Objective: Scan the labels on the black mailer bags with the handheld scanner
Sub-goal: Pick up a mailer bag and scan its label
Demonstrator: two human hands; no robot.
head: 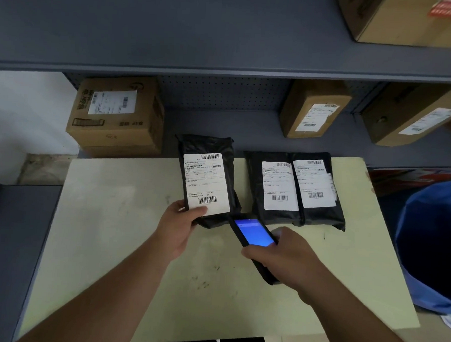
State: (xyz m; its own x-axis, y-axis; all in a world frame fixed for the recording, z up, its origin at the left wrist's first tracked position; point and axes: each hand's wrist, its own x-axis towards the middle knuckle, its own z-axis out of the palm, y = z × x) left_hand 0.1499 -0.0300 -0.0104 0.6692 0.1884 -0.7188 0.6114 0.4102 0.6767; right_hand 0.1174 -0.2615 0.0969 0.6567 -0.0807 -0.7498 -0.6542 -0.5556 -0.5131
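While our left hand [182, 221] tilts one black bag [207, 180] up off the pale surface [117, 217] by its lower edge, our right hand [280, 254] grips the scanner [253, 233] just below its label [205, 183]. We judge this scan underway; next, aim at the barcode, then the two bags [295, 187] lying beside.

Left hand [178, 227] gripping lower left corner of black mailer bag [208, 180], thumb over white label [205, 183], bag tilted up off pale table [106, 230]. Right hand [284, 255] wrapped round handheld scanner [253, 240], screen lit blue, tip just below held bag. Two more labelled mailers [295, 187] flat, touching side by side, at 3 o'clock from it. Cardboard boxes [117, 115] on grey shelf [221, 123] toward 12 o'clock. Blue bin [429, 241] at far 3 o'clock.
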